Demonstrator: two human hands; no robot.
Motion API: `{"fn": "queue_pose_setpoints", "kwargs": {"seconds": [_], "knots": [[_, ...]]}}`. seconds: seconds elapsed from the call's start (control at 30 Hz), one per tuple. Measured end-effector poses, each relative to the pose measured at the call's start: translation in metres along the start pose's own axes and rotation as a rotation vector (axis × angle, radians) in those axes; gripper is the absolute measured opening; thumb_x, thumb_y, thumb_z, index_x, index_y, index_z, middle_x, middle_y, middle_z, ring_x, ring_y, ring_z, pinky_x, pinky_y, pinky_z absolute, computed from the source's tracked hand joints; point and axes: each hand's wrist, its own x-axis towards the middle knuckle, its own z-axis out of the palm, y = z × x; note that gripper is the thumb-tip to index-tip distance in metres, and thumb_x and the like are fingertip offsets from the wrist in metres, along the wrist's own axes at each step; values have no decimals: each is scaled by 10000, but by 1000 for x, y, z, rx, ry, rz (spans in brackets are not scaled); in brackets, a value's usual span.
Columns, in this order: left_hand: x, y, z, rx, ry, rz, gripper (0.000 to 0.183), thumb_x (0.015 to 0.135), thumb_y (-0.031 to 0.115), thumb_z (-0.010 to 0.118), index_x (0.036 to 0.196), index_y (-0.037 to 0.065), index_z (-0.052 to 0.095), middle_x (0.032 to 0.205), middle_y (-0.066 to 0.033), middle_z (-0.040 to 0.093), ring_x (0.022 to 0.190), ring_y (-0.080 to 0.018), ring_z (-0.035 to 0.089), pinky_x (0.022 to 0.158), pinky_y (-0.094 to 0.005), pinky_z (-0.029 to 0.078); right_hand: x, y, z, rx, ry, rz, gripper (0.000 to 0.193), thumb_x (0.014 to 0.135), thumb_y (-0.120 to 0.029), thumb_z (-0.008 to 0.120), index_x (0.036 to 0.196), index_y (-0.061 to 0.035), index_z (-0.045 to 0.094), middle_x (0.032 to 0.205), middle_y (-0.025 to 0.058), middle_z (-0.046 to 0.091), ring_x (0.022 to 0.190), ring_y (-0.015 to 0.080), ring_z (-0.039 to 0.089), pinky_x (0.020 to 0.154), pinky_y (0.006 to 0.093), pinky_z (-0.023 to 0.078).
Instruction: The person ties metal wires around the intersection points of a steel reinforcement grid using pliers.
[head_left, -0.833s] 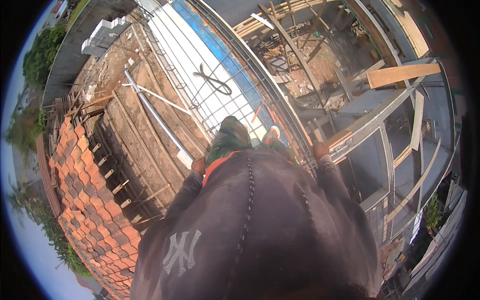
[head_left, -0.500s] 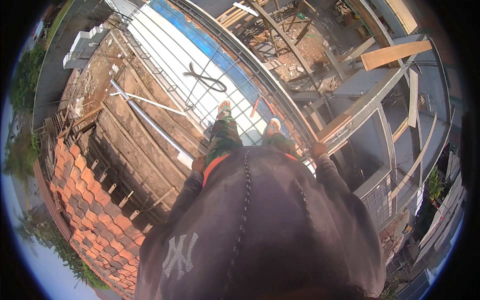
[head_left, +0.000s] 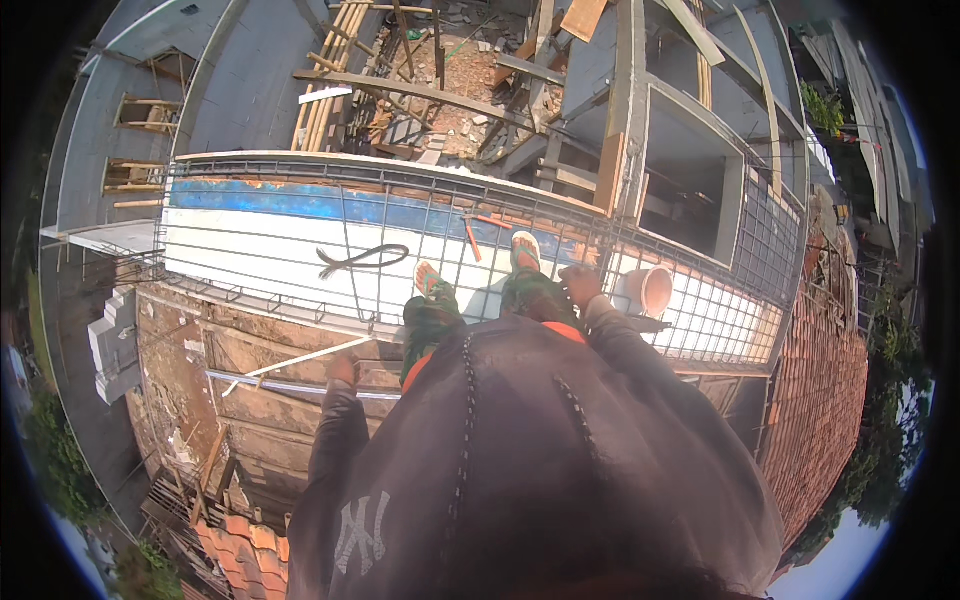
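I stand in sandals on a steel rebar mesh (head_left: 290, 240) laid over white and blue sheets. Out over the gap beside the mesh hangs my left hand (head_left: 344, 370), its fingers mostly hidden, with nothing seen in it. My right hand (head_left: 580, 286) is above the mesh by my right knee, fingers loosely apart and apparently holding nothing. Close to its right stands a pinkish-brown bucket (head_left: 655, 290). A tool with orange-red handles, probably pincers (head_left: 474, 238), lies on the mesh ahead of my feet. Left of my feet rests a looped bundle of dark tie wire (head_left: 365, 260).
Beyond the mesh, a drop shows rubble (head_left: 455, 80) with timber props and bamboo poles (head_left: 325, 75). A concrete beam (head_left: 625, 110) with a plank (head_left: 609, 172) meets the far edge. Below left lies bare earth (head_left: 270, 345); a tiled roof (head_left: 825, 390) is at the right.
My view and body have turned to the right, so the mesh now runs across the picture. The bucket has come into view. My right hand has moved forward; my left stays out at my side.
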Motion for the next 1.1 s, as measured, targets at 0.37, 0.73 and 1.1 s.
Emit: {"fn": "queue_pose_setpoints", "kwargs": {"seconds": [0.37, 0.73, 1.1], "knots": [[34, 166, 125, 212, -139, 70, 355, 958, 260, 594, 1266, 89, 645, 1087, -134, 674, 927, -293, 668, 676, -438, 517, -63, 160, -55, -1040, 229, -68, 175, 807, -243, 741, 965, -171, 722, 924, 69, 760, 911, 282, 738, 735, 436, 562], [-16, 199, 369, 1243, -524, 563, 328, 942, 372, 666, 1085, 82, 719, 1060, -149, 707, 901, -342, 685, 735, -509, 550, -90, 272, 1, -597, 97, 214, 296, 950, -213, 579, 1176, -105, 738, 1127, 136, 758, 1118, 354, 705, 927, 465, 571], [-59, 176, 547, 2248, -516, 1413, 320, 931, 365, 690, 1053, 71, 721, 1033, -138, 712, 817, -343, 694, 733, -508, 559, -89, 398, -140, -353, 619, 297, 142, 751, -204, 726, 887, -169, 745, 852, 86, 764, 783, 269, 743, 628, 426, 557]]}}
